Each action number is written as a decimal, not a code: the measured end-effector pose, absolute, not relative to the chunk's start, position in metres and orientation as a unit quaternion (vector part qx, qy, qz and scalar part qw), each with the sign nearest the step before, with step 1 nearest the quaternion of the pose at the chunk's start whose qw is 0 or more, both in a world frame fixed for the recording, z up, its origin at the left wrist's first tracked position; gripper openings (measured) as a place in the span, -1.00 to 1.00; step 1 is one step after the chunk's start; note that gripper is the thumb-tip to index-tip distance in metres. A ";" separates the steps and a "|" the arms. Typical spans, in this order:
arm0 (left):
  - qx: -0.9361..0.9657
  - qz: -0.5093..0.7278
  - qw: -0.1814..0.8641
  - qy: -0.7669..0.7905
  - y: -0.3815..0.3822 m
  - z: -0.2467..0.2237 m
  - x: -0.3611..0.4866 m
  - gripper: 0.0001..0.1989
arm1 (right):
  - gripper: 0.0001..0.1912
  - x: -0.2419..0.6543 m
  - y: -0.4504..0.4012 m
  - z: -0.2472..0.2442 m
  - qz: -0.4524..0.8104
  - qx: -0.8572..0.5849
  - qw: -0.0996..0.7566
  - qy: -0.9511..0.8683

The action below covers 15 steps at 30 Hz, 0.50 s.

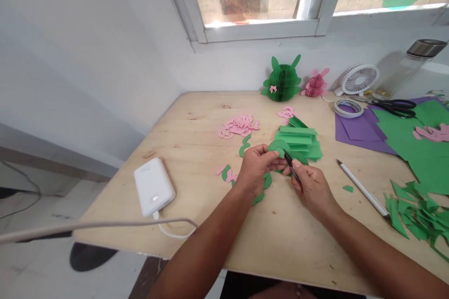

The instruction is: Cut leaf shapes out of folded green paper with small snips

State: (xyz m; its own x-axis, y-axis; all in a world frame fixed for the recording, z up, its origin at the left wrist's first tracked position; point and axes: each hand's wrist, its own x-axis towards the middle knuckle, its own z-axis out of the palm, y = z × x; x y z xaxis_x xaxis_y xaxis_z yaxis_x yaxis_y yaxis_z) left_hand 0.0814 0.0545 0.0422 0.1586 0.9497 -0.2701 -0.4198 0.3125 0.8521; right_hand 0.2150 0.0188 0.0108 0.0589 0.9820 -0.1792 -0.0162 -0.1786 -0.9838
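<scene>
Near the middle of the table, my left hand (257, 168) pinches a curved green paper piece (277, 145) between thumb and fingers. My right hand (312, 186) is closed around a small pair of dark scissors (290, 164), whose tips meet the edge of that paper; the fingers partly hide the tool. Just beyond both hands lies a stack of folded green paper (298, 138). More curved green cutouts (267, 180) lie beside and partly under my left hand. A pile of pink paper cutouts (239, 126) sits farther back to the left.
A white power bank (154, 187) with a cable is at the left. Two paper figures, green (282, 79) and pink (316, 84), stand by the wall. Rightward are a fan (359, 79), tape (348, 108), larger scissors (396, 106), a pen (363, 188) and green scraps (417, 212).
</scene>
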 end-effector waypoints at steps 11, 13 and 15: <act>0.341 0.481 0.684 0.429 0.057 0.044 0.078 -0.80 | -0.42 0.214 0.019 0.013 0.538 -0.556 0.467 -0.429; 0.350 0.479 0.684 0.425 0.057 0.045 0.077 -0.80 | -0.41 0.214 0.019 0.014 0.535 -0.559 0.463 -0.432; 0.356 0.477 0.683 0.423 0.058 0.045 0.076 -0.80 | -0.40 0.214 0.019 0.014 0.532 -0.562 0.461 -0.435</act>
